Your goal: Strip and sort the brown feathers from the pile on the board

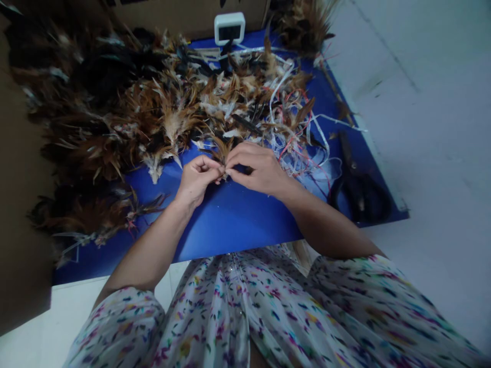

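Close together over the blue tabletop [230, 225], both hands pinch a small bunch of brown feathers [220, 148]. My left hand [200, 178] is closed, thumb and forefinger at the base of the bunch. From the other side my right hand [256, 167] grips the same base with its fingertips. The feather tips point away from me, and the fingers cover part of the quills. Just beyond the hands lies a wide heap of brown, black and white feathers [169, 112].
Tangled white and red strips [291, 138] lie right of the heap. Black-handled scissors [358, 189] rest near the right edge. A small white device with a dark screen [229, 29] stands at the back. Cardboard [23, 179] borders the left, with another feather pile [103, 209] beside it.
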A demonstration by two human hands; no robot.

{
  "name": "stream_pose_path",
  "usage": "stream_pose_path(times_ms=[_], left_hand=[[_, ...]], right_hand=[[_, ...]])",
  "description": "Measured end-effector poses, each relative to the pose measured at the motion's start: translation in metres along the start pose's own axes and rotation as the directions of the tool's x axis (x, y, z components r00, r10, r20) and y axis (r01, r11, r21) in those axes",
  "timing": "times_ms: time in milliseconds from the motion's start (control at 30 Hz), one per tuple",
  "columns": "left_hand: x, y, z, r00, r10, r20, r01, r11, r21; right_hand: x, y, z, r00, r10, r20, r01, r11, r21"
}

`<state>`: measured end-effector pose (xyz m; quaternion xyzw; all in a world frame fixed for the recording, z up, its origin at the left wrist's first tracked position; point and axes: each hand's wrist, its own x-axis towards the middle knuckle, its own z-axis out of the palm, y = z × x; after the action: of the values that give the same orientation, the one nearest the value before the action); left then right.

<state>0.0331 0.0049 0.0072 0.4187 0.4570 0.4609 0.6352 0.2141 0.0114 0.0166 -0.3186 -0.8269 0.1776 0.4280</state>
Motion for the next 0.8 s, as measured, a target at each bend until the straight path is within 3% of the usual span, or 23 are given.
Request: stream_pose_path(times_ms=[167, 367, 600, 800], left_hand=[[0.002, -0.004, -0.006, 0.986, 0.163, 0.037, -0.166, 0.978, 0.127], [0.003, -0.006, -0.01, 0.94, 0.335, 0.056, -0.334, 0.882, 0.331], [0.0, -0.008, -0.007, 0.909, 0.415, 0.026, -0.379, 0.801, 0.464], [0.001, -0.013, -0.01, 0.854, 0.516, 0.066, -0.457, 0.682, 0.572]], right_hand=[[-0.001, -0.003, 0.0, 0.965, 0.26, 0.014, -0.26, 0.958, 0.123], [-0.004, 0.0, 0.004, 0.959, 0.283, -0.002, -0.281, 0.953, 0.117], [-0.004, 0.0, 0.008, 0.945, 0.328, -0.001, -0.326, 0.938, 0.119], [-0.003, -0.003, 0.01, 0.926, 0.377, 0.005, -0.373, 0.915, 0.156]])
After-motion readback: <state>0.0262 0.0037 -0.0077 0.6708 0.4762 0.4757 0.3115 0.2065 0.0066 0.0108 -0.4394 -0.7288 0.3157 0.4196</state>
